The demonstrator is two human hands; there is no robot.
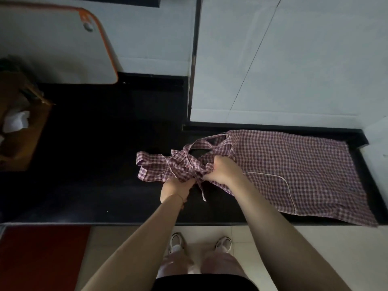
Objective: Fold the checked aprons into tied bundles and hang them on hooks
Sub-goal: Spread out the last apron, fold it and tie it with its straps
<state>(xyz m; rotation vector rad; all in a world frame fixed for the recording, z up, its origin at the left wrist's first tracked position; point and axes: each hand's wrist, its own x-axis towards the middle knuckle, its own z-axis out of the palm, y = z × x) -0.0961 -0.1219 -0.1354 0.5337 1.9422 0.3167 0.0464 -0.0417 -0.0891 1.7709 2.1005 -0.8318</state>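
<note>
While the checked apron (294, 169) lies spread on the dark tabletop (94, 164), left hand (175, 185) and right hand (224, 171) each pinch its bunched straps at frame center

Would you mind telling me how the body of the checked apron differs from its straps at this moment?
The apron body lies spread flat on the dark counter; the straps are bunched and tangled. The body is one broad panel, while the straps are narrow bands. The left hand and right hand both grip the straps, not the spread part of the body. Both share the same purple-and-white check.
</note>
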